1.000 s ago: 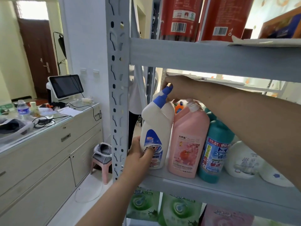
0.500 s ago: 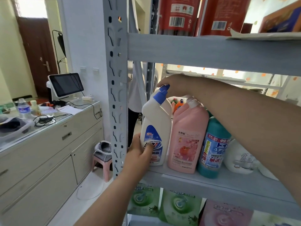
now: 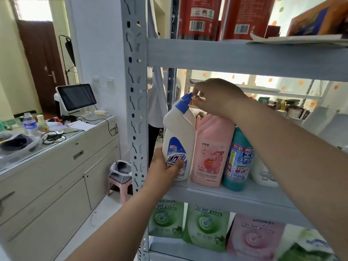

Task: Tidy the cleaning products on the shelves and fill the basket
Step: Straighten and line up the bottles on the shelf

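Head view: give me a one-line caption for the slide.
Left hand grips the white bottle on the shelf, right hand touching its blue cap, beside a pink bottle and a teal bottle.

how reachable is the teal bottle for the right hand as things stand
Probably yes. The teal bottle stands under that forearm at the open shelf front, nothing before it. But the right hand seems to pinch the cap of the white bottle, so it must let go first.

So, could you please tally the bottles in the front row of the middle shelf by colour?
White: 2 (white bottle with blue cap; white rounded bottle, partly hidden)
Pink: 1 (pink bottle)
Teal: 1 (teal bottle)
Total: 4
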A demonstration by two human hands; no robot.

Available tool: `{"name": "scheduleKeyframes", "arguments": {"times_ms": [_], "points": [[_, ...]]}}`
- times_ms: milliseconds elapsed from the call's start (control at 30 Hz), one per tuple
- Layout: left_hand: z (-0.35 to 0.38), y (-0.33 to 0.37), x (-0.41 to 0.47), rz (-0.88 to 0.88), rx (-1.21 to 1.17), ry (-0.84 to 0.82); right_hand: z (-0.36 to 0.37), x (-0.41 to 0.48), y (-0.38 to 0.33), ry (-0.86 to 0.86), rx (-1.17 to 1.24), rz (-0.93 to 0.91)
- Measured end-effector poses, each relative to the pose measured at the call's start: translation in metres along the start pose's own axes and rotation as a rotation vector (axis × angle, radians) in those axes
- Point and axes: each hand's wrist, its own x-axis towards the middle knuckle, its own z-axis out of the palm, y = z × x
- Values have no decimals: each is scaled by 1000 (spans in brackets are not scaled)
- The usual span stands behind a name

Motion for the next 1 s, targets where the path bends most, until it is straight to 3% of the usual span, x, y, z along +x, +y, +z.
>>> {"name": "scheduleKeyframes", "arguments": {"times_ms": [133,333,500,600,733,1000], "points": [[-2,10,-15,46,-24,0,-9,-24,-11,42,-44,-38],[-17,19,-40,85,-47,36,1,-54,-5,-46,-25,41],[-37,11,-79,49,-91,-23,19,-114,-29,126,-51,-64],[-48,5,-113,-22,-188,-70,37,-172,-69,147,354,-76],[-59,-4,-169,-120,-358,-150,69,-240,-129,-119,1117,221],[-65,-32,-269,-285,-294,-371,113,-350,-184,24,1729,685]]}}
